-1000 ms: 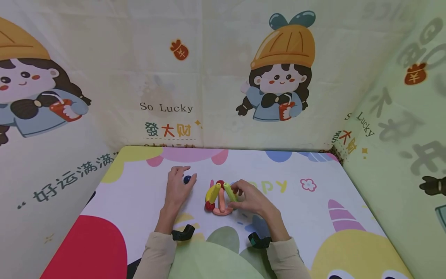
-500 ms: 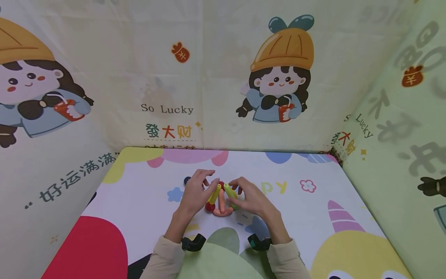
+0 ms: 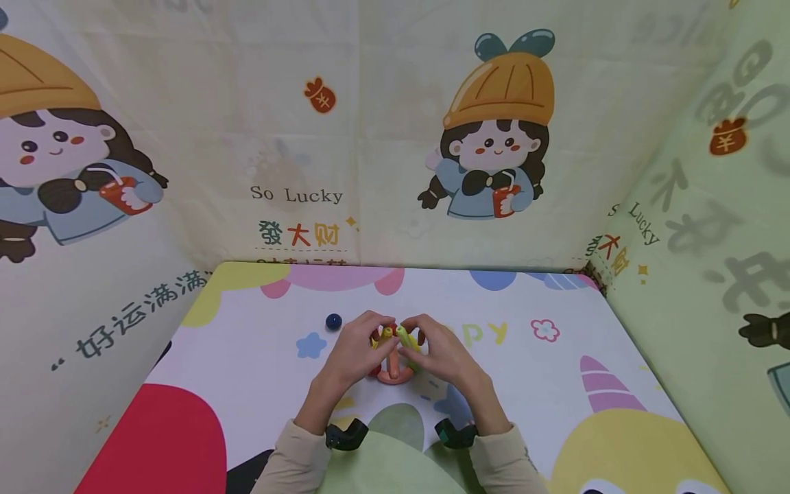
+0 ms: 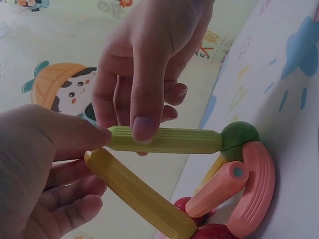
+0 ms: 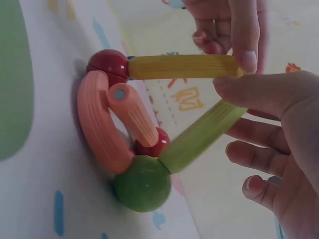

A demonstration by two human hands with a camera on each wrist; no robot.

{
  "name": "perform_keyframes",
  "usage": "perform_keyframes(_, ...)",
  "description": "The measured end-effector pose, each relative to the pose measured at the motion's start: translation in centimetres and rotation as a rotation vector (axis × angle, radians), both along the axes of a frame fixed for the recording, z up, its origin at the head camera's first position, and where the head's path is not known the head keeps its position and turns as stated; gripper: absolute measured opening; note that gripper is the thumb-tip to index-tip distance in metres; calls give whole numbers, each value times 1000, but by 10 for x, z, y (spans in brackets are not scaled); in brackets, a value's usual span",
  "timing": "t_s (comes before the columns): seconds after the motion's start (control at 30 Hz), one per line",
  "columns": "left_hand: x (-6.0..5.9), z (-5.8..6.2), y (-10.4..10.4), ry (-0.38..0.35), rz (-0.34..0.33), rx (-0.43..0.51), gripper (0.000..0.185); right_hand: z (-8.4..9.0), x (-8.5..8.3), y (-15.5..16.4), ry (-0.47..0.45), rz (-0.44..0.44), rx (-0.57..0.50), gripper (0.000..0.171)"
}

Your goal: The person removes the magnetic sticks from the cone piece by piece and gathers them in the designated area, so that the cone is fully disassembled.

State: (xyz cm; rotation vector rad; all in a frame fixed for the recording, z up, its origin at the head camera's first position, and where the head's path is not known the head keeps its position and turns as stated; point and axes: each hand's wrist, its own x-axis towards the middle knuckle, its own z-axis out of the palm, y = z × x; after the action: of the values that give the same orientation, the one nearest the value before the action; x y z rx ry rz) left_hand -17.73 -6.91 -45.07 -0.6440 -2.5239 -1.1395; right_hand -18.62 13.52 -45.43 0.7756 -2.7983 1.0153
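A magnetic building set of rods and balls stands on the table between both hands. My left hand (image 3: 358,348) pinches the top end of a yellow rod (image 4: 139,191) that rises from a red ball (image 5: 108,65). With thumb and fingers, my right hand (image 3: 441,348) pinches a light green rod (image 4: 169,140), whose lower end meets a green ball (image 5: 143,183). The upper ends of these two rods lean close together. A curved salmon rod (image 5: 99,122) links the red and green balls along the table. A shorter salmon rod (image 4: 217,188) slants from another red ball (image 5: 153,143).
A dark blue ball (image 3: 333,322) lies on the table behind the left hand. The table (image 3: 247,357) carries a printed cover with colourful shapes. Patterned cloth walls (image 3: 395,137) rise behind it and at both sides.
My left hand has moved right, from beside the dark blue ball to the yellow rod, and now pinches its top. My right hand stays at the light green rod.
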Motion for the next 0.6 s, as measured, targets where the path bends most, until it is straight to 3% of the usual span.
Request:
perform_keyframes(0.33,2,5,-2,-4,12,-25,22,-2,1,-17,76,-3,-23,38)
perform_keyframes(0.6,4,1,-2,-49,9,-39,22,-3,1,-18,42,-12,-50,32)
